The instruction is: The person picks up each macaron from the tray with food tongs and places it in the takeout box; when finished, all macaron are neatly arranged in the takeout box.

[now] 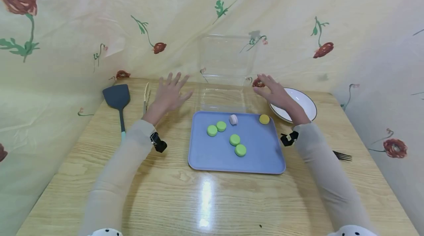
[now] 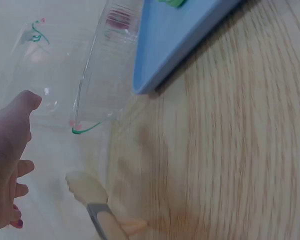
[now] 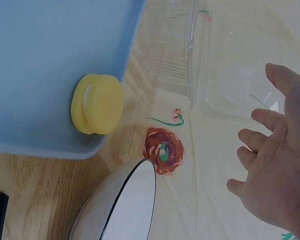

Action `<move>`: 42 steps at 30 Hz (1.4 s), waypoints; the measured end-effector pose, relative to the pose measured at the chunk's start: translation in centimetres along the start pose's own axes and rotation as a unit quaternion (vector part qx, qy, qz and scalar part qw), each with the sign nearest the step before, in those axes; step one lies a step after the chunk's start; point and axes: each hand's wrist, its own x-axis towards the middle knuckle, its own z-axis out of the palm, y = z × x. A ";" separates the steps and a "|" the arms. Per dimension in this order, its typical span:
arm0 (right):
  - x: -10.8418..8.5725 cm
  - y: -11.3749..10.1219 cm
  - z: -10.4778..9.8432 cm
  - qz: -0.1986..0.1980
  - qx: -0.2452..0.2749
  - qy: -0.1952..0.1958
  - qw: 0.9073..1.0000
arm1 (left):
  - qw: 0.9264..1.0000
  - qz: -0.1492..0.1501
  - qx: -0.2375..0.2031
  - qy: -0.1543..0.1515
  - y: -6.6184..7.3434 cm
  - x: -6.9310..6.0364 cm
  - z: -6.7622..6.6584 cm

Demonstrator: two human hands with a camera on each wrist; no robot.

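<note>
Left hand (image 1: pixel 171 95) and right hand (image 1: pixel 278 98) are both up in the air, fingers extended and apart, gripping nothing. One hovers beyond the far left corner of the blue tray (image 1: pixel 212 157), its thumb pointing inward; the other is off the far right corner, its fingers reaching away and toward the middle.

Between them, just past the tray's far edge, sits a clear plastic container (image 1: pixel 222 98), its see-through lid (image 1: pixel 225 55) standing upright at the back. I can see the pattern behind straight through it.

Under the right wrist, beside the tray's far right corner, is a white bowl (image 1: pixel 307 105) with a dark rim. A yellow macaron (image 1: pixel 264 119) lies in that corner of the tray. Near the middle of the far edge is a pale pinkish macaron (image 1: pixel 233 119), tipped on its side. Two green macarons (image 1: pixel 212 130) touch toward the tray's left, and two more lie near its centre.

Left of the tray, by the left hand, are tongs (image 1: pixel 145 98) with pale scalloped tips; farther left lies a dark spatula (image 1: pixel 116 96). Well right of the tray, a black fork (image 1: pixel 342 156) pokes out from behind the right sleeve (image 1: pixel 328 177). All this is on a wood-grain counter (image 1: pixel 159 199), with flowered cloth (image 1: pixel 185 11) hanging beyond.
</note>
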 end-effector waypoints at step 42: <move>0.9 2.5 0.8 0.110 0.357 -0.128 0.919 | 0.966 -0.086 -0.218 -0.107 -6.9 -9.9 0.2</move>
